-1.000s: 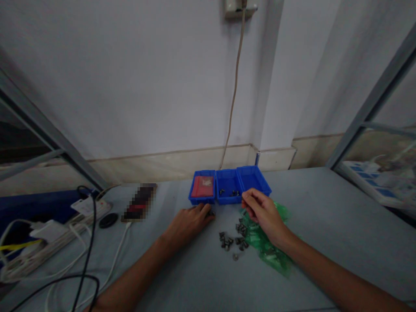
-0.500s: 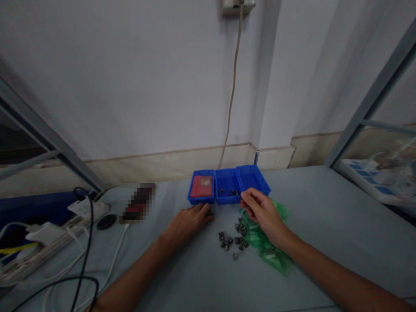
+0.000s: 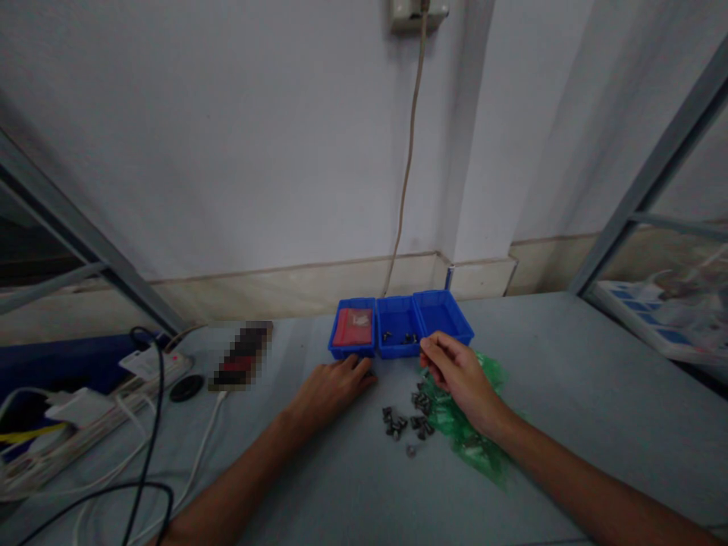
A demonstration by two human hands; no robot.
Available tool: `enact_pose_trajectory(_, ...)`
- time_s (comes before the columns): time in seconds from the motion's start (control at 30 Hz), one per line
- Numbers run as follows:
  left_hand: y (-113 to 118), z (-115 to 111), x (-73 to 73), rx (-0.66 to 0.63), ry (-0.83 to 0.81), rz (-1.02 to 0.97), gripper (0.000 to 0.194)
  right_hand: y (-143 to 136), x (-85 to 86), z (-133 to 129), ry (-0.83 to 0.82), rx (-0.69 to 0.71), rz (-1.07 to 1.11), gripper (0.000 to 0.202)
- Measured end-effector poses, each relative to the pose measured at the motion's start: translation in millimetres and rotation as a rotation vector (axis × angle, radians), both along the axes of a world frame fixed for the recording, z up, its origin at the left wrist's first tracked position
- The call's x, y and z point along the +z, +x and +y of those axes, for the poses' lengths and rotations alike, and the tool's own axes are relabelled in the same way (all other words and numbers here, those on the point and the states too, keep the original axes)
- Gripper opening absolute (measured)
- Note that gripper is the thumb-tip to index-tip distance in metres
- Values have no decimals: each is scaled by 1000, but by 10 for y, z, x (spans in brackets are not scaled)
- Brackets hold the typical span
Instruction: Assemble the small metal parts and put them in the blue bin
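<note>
My left hand (image 3: 340,381) rests on the table in front of the left blue bin, fingers curled. Something small and dark shows by its thumb, mostly covered. My right hand (image 3: 456,373) hovers by the front corner of the middle blue bin (image 3: 398,307), thumb and fingertips pinched together; whatever they hold is too small to make out. Under that hand lies a crumpled green plastic bag (image 3: 483,455). Small metal screw-like parts (image 3: 393,425) lie in loose clusters between my hands. A few similar parts (image 3: 409,338) sit inside the middle bin.
The left blue bin (image 3: 334,341) holds a red packet (image 3: 353,327); the right blue bin (image 3: 440,307) adjoins the middle one. To the left are a blurred-out phone-like object (image 3: 242,356), a black disc (image 3: 186,388), a power strip (image 3: 91,432) and cables. Metal frame bars (image 3: 654,167) flank the table.
Both hands stay almost in place. The left thumb has shifted slightly, and less of the small part beside it shows. The right hand's pinch is much the same.
</note>
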State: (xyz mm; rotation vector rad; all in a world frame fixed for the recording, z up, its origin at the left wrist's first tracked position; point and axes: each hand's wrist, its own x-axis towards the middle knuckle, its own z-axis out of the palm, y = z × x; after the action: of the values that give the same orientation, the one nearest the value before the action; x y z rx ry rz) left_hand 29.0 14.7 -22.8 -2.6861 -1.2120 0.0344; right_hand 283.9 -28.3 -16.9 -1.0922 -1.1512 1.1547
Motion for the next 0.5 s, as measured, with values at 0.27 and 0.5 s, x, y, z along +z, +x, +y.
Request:
enact_pose_trajectory(0.27, 24, 2, 27, -2, -8, -4, 27, -11, 11, -13, 4, -9, -14, 43)
enact_pose_trajectory(0.5, 25, -1, 71, -36, 0, -21, 26, -23, 27, -12, -11, -11, -17, 45)
